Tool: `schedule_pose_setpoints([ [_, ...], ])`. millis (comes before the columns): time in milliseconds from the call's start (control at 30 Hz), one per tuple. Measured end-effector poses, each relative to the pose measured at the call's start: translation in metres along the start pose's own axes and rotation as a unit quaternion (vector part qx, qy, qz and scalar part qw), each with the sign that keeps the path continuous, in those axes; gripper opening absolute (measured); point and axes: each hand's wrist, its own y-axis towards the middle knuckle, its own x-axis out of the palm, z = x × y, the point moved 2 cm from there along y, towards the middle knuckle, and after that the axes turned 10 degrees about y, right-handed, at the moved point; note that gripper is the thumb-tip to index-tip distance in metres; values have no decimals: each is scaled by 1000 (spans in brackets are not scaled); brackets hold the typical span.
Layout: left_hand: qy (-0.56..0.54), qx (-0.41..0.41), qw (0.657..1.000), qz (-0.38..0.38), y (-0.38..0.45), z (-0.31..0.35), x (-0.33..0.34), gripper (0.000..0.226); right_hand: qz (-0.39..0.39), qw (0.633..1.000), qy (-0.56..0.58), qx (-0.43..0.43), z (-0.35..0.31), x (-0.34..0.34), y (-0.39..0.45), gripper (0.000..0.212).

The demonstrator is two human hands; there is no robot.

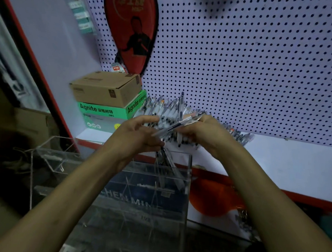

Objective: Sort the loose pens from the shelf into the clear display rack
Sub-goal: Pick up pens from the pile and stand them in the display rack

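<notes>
A heap of loose pens (162, 108) lies on the white shelf (274, 161) against the pegboard. My right hand (204, 133) is shut on a small bunch of clear pens (182, 123) that points left and down. My left hand (140, 132) is at the lower tips of that bunch, fingers curled around them. Below both hands stands the clear display rack (187, 176) with several compartments. A few pens (167, 164) stand tilted in its back right compartment.
A brown carton (106, 89) sits on a green Agnite box (103, 111) at the shelf's left end. A red paddle cover (131, 29) hangs on the pegboard (240, 62). A second clear rack (53, 155) stands to the left. The shelf edge is red.
</notes>
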Motion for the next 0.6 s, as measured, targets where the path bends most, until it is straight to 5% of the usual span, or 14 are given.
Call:
schedule_pose_setpoints([
  [100, 77, 46, 995, 40, -5, -11, 2, 20, -15, 998, -56, -26, -2, -3, -10, 15],
  [200, 360, 173, 909, 118, -4, -16, 3, 12, -12, 995, -87, -55, -3, -1, -16, 15],
  [267, 426, 205, 872, 129, -4, -16, 6, 16, -8, 993, -95, -69, -3, 0, -17, 14],
  [467, 405, 202, 884, 116, -2, -13, 14, 28, -31, 990, -94, -96, -1, 4, -15, 8],
  [600, 353, 152, 920, 81, 2, -15, 20, 9, -46, 985, -121, -117, -1, 6, -15, 5],
])
